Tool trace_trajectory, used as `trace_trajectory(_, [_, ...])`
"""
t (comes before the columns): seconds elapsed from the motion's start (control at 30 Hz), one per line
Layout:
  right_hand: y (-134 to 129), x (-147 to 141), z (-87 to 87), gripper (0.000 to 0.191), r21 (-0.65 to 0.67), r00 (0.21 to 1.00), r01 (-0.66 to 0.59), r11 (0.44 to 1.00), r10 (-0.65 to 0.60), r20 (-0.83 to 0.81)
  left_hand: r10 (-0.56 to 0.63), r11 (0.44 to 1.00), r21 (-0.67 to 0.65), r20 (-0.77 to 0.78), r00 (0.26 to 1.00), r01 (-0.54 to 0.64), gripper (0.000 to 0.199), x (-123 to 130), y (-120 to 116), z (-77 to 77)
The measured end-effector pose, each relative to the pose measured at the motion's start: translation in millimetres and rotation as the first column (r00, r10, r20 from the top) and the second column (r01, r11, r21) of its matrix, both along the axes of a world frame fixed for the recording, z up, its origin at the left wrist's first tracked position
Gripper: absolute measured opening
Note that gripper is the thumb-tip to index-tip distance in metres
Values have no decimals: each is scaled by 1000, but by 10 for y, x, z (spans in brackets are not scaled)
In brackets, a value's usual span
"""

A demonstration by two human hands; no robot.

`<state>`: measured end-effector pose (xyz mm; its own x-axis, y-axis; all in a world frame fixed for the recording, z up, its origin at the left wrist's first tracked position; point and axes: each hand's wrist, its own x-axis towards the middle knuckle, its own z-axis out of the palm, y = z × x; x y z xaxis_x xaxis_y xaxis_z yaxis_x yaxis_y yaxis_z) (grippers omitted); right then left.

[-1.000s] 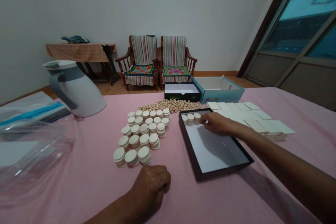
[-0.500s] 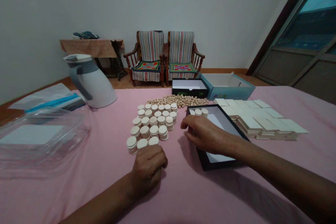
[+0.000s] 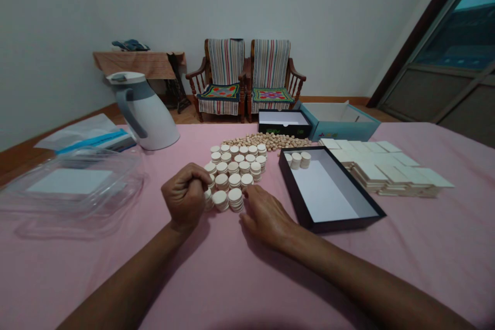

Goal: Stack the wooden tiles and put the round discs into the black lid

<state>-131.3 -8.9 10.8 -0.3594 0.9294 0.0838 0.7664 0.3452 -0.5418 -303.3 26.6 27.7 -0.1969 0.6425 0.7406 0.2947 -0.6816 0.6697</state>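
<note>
- My left hand (image 3: 185, 197) is curled into a loose fist at the 9 o'clock edge of the stacks of round wooden discs (image 3: 234, 172), its fingers closed against the nearest stacks; whether a disc is pinched inside I cannot tell.
- My right hand (image 3: 266, 214) lies palm down on the pink counter (image 3: 240, 289), fingers loosely spread, fingertips touching the nearest stack at its 5 o'clock side.
- At 3 o'clock from the discs sits a shallow black tray (image 3: 328, 193) with three short stacks of discs in its far corner.
- Further toward 3 o'clock lie rows of flat wooden tiles (image 3: 382, 167).
- At 9 o'clock is a clear plastic container (image 3: 73, 191).
- Beyond the discs, at 12 o'clock, is a heap of small wooden beads (image 3: 266, 141), then a black box (image 3: 284, 122) and a blue box (image 3: 338, 121).
- A white jug (image 3: 145, 111) stands at 10 o'clock.
</note>
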Motion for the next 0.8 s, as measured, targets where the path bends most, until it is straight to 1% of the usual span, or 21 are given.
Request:
trace_trajectory(0.07, [3,-53,-61,34,-17,998,62,998,-62,-7,-5,1000,1,-20,1000,5,26,11,-13,-9])
trace_trajectory(0.13, [6,-96,-95,33,-15,995,97,995,-97,-7,-12,1000,6,-36,999,12,26,26,-28,-19])
trace_trajectory(0.3, [19,-181,-107,29,-21,988,151,988,-151,15,-41,999,6,-57,998,41,26,43,-34,-55])
trace_trajectory(0.43, [43,-227,-153,29,5,984,179,984,-179,10,-46,999,-8,-79,996,46,25,35,-17,-95])
trace_trajectory(0.53, [65,-238,-200,27,27,983,181,983,-180,-29,-43,999,-25,-96,994,41,25,36,-10,-120])
trace_trajectory(0.63, [73,-231,-219,31,13,980,179,984,-178,-88,-54,998,-38,-105,993,50,25,43,-17,-134])
trace_trajectory(0.73, [51,-196,-190,33,-24,974,183,983,-184,-135,-54,998,-21,-130,990,52,25,49,-32,-136])
trace_trajectory(0.8, [19,-141,-135,33,-38,974,159,986,-163,-160,-53,998,6,-150,987,55,25,53,-44,-134])
